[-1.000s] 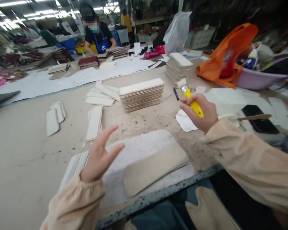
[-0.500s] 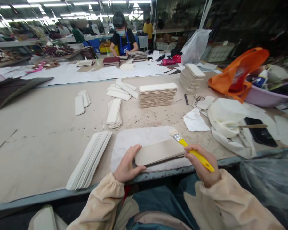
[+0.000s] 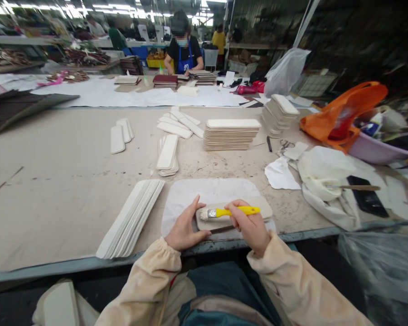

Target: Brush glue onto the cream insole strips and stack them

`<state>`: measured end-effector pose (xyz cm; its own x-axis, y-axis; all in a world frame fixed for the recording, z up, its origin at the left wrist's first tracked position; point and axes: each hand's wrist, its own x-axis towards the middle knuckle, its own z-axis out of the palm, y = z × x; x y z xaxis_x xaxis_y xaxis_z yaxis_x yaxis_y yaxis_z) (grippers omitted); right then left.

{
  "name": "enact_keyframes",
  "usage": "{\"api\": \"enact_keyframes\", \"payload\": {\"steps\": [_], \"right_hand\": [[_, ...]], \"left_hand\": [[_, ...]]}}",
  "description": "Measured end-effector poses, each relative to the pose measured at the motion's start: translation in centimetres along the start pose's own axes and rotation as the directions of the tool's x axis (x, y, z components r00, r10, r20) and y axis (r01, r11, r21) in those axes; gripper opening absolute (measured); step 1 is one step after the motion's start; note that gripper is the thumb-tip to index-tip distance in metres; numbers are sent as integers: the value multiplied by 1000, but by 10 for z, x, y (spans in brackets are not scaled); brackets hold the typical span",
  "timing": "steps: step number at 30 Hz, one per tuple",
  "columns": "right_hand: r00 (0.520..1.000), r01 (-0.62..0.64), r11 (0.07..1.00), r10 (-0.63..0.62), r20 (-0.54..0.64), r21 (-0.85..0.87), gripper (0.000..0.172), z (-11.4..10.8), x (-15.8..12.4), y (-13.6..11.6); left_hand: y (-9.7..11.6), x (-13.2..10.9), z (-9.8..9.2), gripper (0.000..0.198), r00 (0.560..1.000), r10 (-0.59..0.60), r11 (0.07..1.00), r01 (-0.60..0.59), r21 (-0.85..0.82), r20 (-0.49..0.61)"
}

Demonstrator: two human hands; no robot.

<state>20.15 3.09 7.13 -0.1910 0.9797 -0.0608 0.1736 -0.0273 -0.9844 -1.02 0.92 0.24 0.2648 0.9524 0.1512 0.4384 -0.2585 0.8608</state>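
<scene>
On a white sheet at the table's front edge lies a small stack of long, round-cornered beige panels. My left hand grips the left end of this stack, thumb along the near edge and fingers at the far edge. My right hand is closed around the yellow handle of a paintbrush. The brush lies nearly level, its pale bristles touching the top panel near its left end. Part of the panel is hidden behind the brush and right hand.
Fanned white strips lie left of the sheet. A tall panel stack stands behind it. On the right are a cloth-lined glue container with a stick, a dark phone, scissors and an orange bag. A co-worker sits opposite.
My right hand has moved left with the paintbrush, bringing the bristles from the panel's far edge to its left end. My left hand stays at that end. The view has shifted slightly.
</scene>
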Motion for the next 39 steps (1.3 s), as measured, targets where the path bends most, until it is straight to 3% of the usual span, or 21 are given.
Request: {"api": "enact_keyframes", "payload": {"steps": [7,15,22,26,28,30,33,35,39], "right_hand": [[997,-64,988,56,-62,-142,27,-5,9,4],[978,-118,956,65,-200,-268,29,-64,8,3],[957,-110,838,-57,-285,-535,32,-116,5,-2],[939,-73,732,-180,-295,-678,31,-126,0,-6],[924,-42,714,-239,-299,-699,30,-120,-6,-11],[924,-3,805,-224,-309,-594,28,-104,-13,-15],[965,39,974,-95,-244,-224,29,-65,-19,-16],[989,23,999,-28,-146,-33,29,-36,-19,-12],[1000,-29,999,29,-11,-16,28,0,-13,0]], "left_hand": [[1,1,0,106,999,46,994,-45,97,-11],[3,1,-2,102,997,77,983,-74,168,-8],[0,1,-1,97,996,92,975,-86,207,-16],[-1,2,-1,96,995,96,973,-93,210,-5],[0,1,-1,96,994,106,972,-103,210,-2],[1,1,-1,96,993,116,970,-113,214,0],[2,0,-1,96,991,132,969,-129,211,1],[2,0,-1,98,991,134,972,-132,194,4],[2,0,-1,103,994,113,978,-112,173,6]]}}
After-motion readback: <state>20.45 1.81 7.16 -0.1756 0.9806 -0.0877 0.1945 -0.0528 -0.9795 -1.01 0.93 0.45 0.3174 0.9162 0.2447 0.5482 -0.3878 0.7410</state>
